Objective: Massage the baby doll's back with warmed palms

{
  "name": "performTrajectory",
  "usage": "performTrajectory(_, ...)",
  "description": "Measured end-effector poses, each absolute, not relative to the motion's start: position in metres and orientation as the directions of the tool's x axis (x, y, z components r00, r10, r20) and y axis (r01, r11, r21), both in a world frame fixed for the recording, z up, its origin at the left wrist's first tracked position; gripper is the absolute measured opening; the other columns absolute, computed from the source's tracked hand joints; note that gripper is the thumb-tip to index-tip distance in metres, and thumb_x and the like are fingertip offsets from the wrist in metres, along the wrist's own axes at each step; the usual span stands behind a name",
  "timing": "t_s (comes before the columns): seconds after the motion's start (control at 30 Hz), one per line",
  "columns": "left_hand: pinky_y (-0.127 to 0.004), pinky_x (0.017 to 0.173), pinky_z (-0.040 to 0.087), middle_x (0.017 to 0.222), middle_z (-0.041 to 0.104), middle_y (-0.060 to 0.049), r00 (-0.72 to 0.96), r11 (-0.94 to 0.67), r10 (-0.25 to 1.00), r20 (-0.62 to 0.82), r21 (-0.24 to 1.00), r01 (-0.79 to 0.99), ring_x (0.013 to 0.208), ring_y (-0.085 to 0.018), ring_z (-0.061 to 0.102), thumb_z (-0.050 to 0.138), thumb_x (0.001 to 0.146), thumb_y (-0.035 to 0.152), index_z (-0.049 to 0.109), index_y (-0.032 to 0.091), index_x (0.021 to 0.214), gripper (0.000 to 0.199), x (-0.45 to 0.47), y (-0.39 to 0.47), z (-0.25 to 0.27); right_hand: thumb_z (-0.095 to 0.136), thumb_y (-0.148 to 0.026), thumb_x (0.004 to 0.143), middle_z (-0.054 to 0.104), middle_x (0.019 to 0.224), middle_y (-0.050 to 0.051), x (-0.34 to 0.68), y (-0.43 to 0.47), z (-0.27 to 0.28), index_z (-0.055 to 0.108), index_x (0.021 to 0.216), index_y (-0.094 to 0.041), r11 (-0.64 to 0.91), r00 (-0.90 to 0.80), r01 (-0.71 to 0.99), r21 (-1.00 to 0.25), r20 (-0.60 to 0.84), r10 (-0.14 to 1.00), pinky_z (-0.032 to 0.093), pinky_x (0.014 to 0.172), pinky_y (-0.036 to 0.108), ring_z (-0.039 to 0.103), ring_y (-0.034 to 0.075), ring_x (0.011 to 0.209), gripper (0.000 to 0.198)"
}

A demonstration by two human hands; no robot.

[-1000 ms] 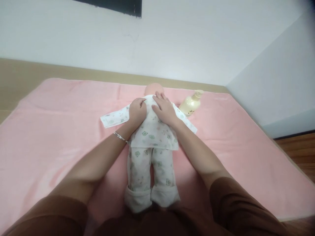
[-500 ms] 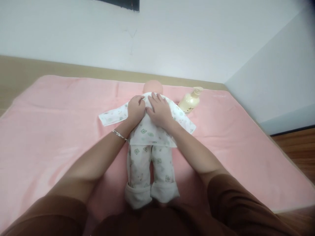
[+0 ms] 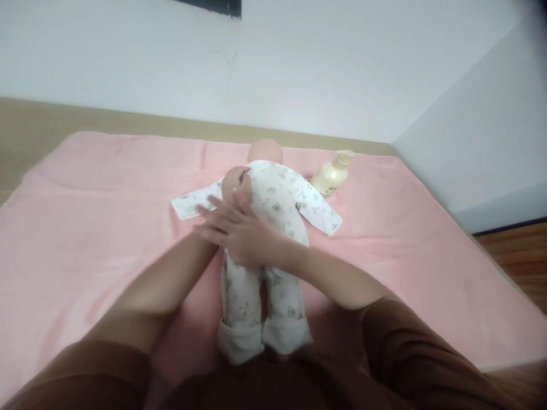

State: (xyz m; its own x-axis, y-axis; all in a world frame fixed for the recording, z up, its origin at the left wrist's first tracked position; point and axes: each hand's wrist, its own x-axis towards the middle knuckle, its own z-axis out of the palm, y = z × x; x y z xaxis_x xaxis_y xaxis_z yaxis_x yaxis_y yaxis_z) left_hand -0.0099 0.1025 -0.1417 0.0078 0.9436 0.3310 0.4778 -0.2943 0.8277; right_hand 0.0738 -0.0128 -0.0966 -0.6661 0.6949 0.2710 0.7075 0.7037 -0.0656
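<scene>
a white wall [image 3: 299,74] fills the far side in front of you, and below it a pink sheet [image 3: 106,188] spreads across a tan surface [image 3: 34,114] that shows along its back edge. your two brown sleeves [image 3: 102,370] come in at the lower corners. between your arms the doll [image 3: 277,196] lies stretched out on the sheet, its round head toward the wall, its legs toward you, dressed in white printed clothes with the trouser ends turned up and both sleeves out to the sides. your right grip [image 3: 245,233] is over the doll's lower body and reaches across your left forearm [image 3: 188,262], blurred, its fingers spread apart; you cannot tell whether it touches either. the pale yellow pump bottle [image 3: 329,177] is just beyond the doll's right-hand sleeve as you look, leaning a little to the right. your left grip [image 3: 236,187] rests on the doll's upper body at its left edge in your view, fingers curled; you cannot tell whether they are clamped on it.
</scene>
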Motion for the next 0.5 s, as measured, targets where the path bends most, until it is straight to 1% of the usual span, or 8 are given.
performTrajectory(0.03,-0.045,0.113,0.049,0.115,0.073,0.0,-0.01,-0.292,0.941,0.337,0.827,0.48,0.119,-0.024,0.063,0.046,0.087,0.022,0.072,0.028,0.101,0.03,-0.0094,0.102,-0.1418,0.042,-0.01,0.093,0.029,0.17,0.001,0.0696,-0.0185,-0.0968,0.041,0.155,-0.03,0.79,-0.76,0.613,-0.021,0.259,0.597,0.008,0.133,0.061,0.017,0.027,0.162,0.066)
performTrajectory(0.07,-0.044,0.114,0.049,0.116,0.073,-0.001,-0.03,-0.288,0.939,0.344,0.828,0.481,0.119,-0.023,0.063,0.044,0.087,0.021,0.072,0.027,0.101,0.032,-0.0089,0.1012,-0.1415,0.041,-0.008,0.093,0.028,0.17,-0.001,0.0669,-0.0225,-0.097,0.042,0.154,-0.034,0.836,-0.812,0.548,0.012,0.247,0.529,0.007,0.133,0.062,0.016,0.026,0.162,0.066)
performTrajectory(0.1,-0.043,0.114,0.048,0.117,0.073,-0.003,-0.045,-0.284,0.937,0.346,0.83,0.48,0.119,-0.024,0.064,0.043,0.087,0.02,0.072,0.025,0.101,0.032,-0.0085,0.1002,-0.1409,0.04,-0.008,0.093,0.027,0.17,-0.001,0.0657,-0.0246,-0.0972,0.042,0.154,-0.035,0.851,-0.83,0.525,0.027,0.239,0.504,0.006,0.132,0.063,0.016,0.026,0.162,0.066)
performTrajectory(0.17,-0.042,0.113,0.049,0.116,0.074,-0.005,-0.052,-0.281,0.938,0.344,0.838,0.468,0.117,-0.024,0.065,0.044,0.088,0.02,0.071,0.023,0.1,0.029,-0.0082,0.0976,-0.1391,0.042,-0.01,0.094,0.025,0.171,0.002,0.067,-0.0244,-0.0967,0.046,0.152,-0.033,0.829,-0.809,0.559,0.017,0.23,0.541,0.006,0.131,0.067,0.015,0.029,0.162,0.062)
performTrajectory(0.23,-0.041,0.11,0.05,0.117,0.073,-0.006,-0.046,-0.28,0.94,0.337,0.844,0.458,0.115,-0.023,0.065,0.046,0.091,0.021,0.07,0.023,0.102,0.026,-0.0089,0.0951,-0.1371,0.045,-0.016,0.095,0.024,0.171,0.005,0.0709,-0.0208,-0.0954,0.049,0.15,-0.032,0.794,-0.773,0.608,-0.015,0.218,0.596,0.005,0.128,0.071,0.014,0.034,0.162,0.057)
performTrajectory(0.3,-0.04,0.108,0.051,0.117,0.073,-0.007,-0.035,-0.275,0.945,0.326,0.845,0.46,0.112,-0.022,0.065,0.046,0.094,0.022,0.069,0.021,0.104,0.025,-0.0103,0.0935,-0.1355,0.047,-0.023,0.096,0.024,0.171,0.006,0.0743,-0.0171,-0.0938,0.049,0.149,-0.032,0.773,-0.749,0.634,-0.04,0.217,0.626,0.004,0.126,0.075,0.014,0.037,0.161,0.054)
performTrajectory(0.4,-0.038,0.107,0.051,0.117,0.072,-0.006,-0.015,-0.273,0.948,0.319,0.834,0.479,0.109,-0.02,0.065,0.046,0.096,0.022,0.069,0.02,0.106,0.025,-0.0123,0.0936,-0.1348,0.044,-0.03,0.1,0.026,0.17,0.008,0.0755,-0.0153,-0.0922,0.052,0.148,-0.031,0.771,-0.744,0.636,-0.041,0.234,0.626,0.002,0.125,0.076,0.015,0.038,0.16,0.049)
performTrajectory(0.5,-0.037,0.106,0.052,0.116,0.073,-0.004,-0.006,-0.277,0.947,0.321,0.827,0.49,0.11,-0.02,0.066,0.047,0.095,0.022,0.069,0.021,0.105,0.024,-0.0121,0.0947,-0.1351,0.041,-0.039,0.103,0.029,0.169,0.009,0.0748,-0.0154,-0.0909,0.055,0.145,-0.028,0.779,-0.752,0.627,-0.032,0.238,0.615,0.004,0.126,0.075,0.019,0.038,0.159,0.045)
